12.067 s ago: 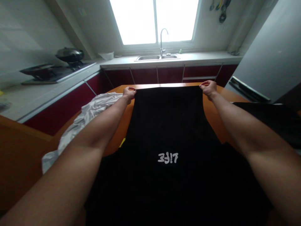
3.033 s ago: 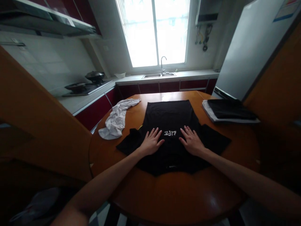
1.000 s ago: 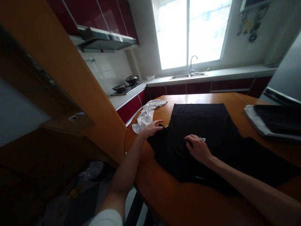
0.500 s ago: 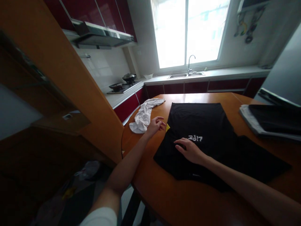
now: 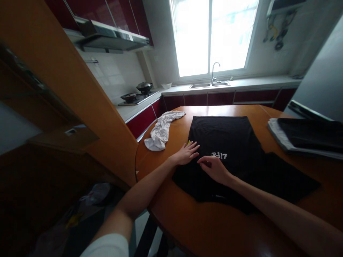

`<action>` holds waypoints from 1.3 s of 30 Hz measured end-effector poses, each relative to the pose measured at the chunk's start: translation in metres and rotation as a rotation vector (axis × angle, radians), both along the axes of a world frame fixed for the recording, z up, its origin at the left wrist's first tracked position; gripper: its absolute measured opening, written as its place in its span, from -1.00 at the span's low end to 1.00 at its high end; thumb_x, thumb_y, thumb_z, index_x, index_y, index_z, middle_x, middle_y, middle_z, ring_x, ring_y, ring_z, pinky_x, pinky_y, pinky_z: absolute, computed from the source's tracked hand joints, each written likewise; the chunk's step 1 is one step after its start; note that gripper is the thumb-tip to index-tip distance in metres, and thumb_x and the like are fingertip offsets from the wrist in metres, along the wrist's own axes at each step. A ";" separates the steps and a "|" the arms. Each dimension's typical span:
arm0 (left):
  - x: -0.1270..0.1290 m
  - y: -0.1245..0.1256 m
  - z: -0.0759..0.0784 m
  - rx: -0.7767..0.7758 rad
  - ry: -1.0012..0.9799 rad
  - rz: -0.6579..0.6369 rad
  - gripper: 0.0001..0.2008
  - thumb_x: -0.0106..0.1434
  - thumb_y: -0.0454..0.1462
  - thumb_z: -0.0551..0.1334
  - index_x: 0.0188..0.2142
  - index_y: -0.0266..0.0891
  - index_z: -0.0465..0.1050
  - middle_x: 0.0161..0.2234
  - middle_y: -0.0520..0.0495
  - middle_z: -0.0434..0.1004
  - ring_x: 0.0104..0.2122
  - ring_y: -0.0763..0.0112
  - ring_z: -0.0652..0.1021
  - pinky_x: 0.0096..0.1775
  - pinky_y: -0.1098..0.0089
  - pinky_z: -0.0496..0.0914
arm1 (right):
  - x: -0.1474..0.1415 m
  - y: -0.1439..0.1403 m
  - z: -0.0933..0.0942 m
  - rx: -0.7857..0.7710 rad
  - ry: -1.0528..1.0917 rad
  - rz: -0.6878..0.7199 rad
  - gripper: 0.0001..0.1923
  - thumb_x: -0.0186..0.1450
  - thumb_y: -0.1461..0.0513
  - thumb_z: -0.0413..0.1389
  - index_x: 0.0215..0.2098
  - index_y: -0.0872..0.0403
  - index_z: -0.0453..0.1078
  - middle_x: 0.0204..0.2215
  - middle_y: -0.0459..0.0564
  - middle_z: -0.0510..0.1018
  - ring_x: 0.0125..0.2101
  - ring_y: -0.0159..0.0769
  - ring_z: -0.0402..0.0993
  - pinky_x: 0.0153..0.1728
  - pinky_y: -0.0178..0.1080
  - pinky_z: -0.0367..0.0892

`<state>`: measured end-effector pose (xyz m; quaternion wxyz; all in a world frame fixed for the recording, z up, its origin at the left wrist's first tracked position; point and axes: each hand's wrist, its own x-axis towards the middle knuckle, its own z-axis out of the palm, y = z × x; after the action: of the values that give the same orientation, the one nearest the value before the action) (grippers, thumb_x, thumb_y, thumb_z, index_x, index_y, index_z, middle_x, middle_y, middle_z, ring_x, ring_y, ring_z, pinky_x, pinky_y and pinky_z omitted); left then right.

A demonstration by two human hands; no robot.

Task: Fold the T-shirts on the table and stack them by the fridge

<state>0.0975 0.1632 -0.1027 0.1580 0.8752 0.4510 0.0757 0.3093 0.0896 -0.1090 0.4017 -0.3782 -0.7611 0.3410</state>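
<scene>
A black T-shirt (image 5: 230,135) lies spread on the wooden table (image 5: 214,228), its straight hem toward the window and white lettering across the middle. At its left edge, my left hand (image 5: 185,154) rests palm down with fingers spread, partly covering a small yellow patch (image 5: 189,142). My right hand (image 5: 215,170) is over the shirt, just below the lettering. Its thumb and forefinger come together in a pinch on the black cloth close to my left fingertips; the pinched fold itself is hard to make out.
A crumpled white garment (image 5: 160,132) lies at the table's far left. Folded dark and grey clothes (image 5: 308,134) are stacked at the right. Beyond the table are a counter with a sink (image 5: 200,85), a stove with pans (image 5: 144,86) and a window. An orange wooden partition (image 5: 88,92) stands left.
My left hand has moved right and down from beside the shirt onto its left edge, fingers spreading. The right thumb and forefinger have closed together. The view has shifted slightly.
</scene>
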 end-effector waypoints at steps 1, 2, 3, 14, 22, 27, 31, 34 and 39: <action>0.001 -0.001 -0.001 -0.001 0.029 -0.006 -0.41 0.50 -0.05 0.03 0.43 -0.15 0.05 0.47 -0.23 -0.17 0.45 0.00 -0.12 0.34 -0.19 -0.19 | 0.000 -0.001 -0.001 -0.016 -0.019 0.014 -0.79 0.27 0.26 0.09 -0.27 0.07 0.59 -0.55 -0.13 0.54 -0.54 -0.37 0.37 -0.46 -0.33 0.26; 0.002 -0.002 -0.002 0.003 0.046 -0.011 -0.40 0.50 -0.03 0.02 0.44 -0.15 0.03 0.47 -0.23 -0.19 0.45 -0.01 -0.14 0.34 -0.20 -0.20 | 0.000 -0.001 -0.001 -0.037 -0.043 0.034 -0.79 0.27 0.26 0.09 -0.28 0.08 0.59 -0.57 -0.13 0.52 -0.56 -0.38 0.34 -0.49 -0.34 0.23; 0.002 -0.002 -0.003 0.011 0.054 -0.013 -0.39 0.50 -0.02 0.01 0.45 -0.14 0.02 0.47 -0.23 -0.19 0.45 -0.02 -0.14 0.34 -0.20 -0.20 | 0.000 -0.002 -0.002 -0.059 -0.068 0.055 -0.79 0.27 0.26 0.09 -0.28 0.09 0.59 -0.59 -0.14 0.51 -0.58 -0.39 0.32 -0.52 -0.35 0.21; 0.009 -0.001 -0.002 0.025 0.073 -0.004 -0.42 0.50 0.00 0.01 0.44 0.04 0.02 0.48 -0.11 -0.15 0.45 -0.04 -0.15 0.33 -0.25 -0.22 | 0.007 -0.006 0.011 -0.002 -0.354 0.006 -0.75 0.21 0.34 0.07 -0.31 0.04 0.60 -0.58 -0.12 0.56 -0.57 -0.37 0.43 -0.46 -0.34 0.22; 0.011 0.003 0.009 0.159 -0.170 0.094 -0.54 0.52 -0.17 0.00 0.36 -0.10 0.22 0.35 -0.14 0.25 0.37 0.14 0.20 0.35 -0.06 0.00 | 0.012 -0.011 0.019 0.349 -0.482 -0.073 -0.75 0.30 0.32 0.04 -0.21 0.03 0.57 -0.30 0.02 0.64 -0.28 -0.21 0.57 -0.19 -0.22 0.39; 0.015 0.012 0.003 0.300 -0.248 0.120 -0.70 0.46 -0.26 0.10 0.05 -0.18 0.54 0.10 -0.16 0.47 0.14 0.21 0.42 0.23 0.18 0.28 | 0.009 -0.013 0.014 0.430 -0.406 0.250 -0.62 0.38 0.26 0.07 0.14 0.03 0.49 0.23 0.12 0.45 0.23 -0.07 0.35 0.25 0.03 0.23; 0.022 0.015 -0.005 0.330 -0.148 0.053 -0.79 0.43 -0.26 0.17 -0.06 -0.13 0.58 0.03 -0.12 0.47 0.08 0.19 0.42 0.19 0.14 0.27 | 0.007 -0.015 0.009 0.376 -0.471 0.340 -0.51 0.46 0.09 0.05 0.29 0.08 0.36 0.38 0.19 0.20 0.38 -0.03 0.08 0.36 0.11 0.05; 0.024 0.017 -0.004 0.338 -0.144 0.021 -0.85 0.39 -0.30 0.22 -0.11 -0.12 0.56 0.01 -0.09 0.48 0.08 0.17 0.40 0.19 0.10 0.21 | 0.009 -0.014 0.008 0.350 -0.469 0.374 -0.51 0.46 0.08 0.05 0.28 0.08 0.37 0.36 0.18 0.23 0.38 -0.05 0.10 0.37 0.09 0.04; 0.025 0.013 0.001 0.334 -0.203 0.026 -0.88 0.38 -0.35 0.20 -0.13 -0.14 0.47 0.02 -0.08 0.46 0.09 0.21 0.38 0.18 0.13 0.19 | 0.011 -0.013 0.007 0.352 -0.457 0.393 -0.51 0.45 0.07 0.08 0.28 0.08 0.38 0.35 0.18 0.25 0.37 -0.07 0.11 0.37 0.07 0.03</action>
<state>0.1226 0.1762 -0.1015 0.0543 0.8712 0.4253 0.2392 0.3202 0.0761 -0.1019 0.2064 -0.2159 -0.9369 0.1819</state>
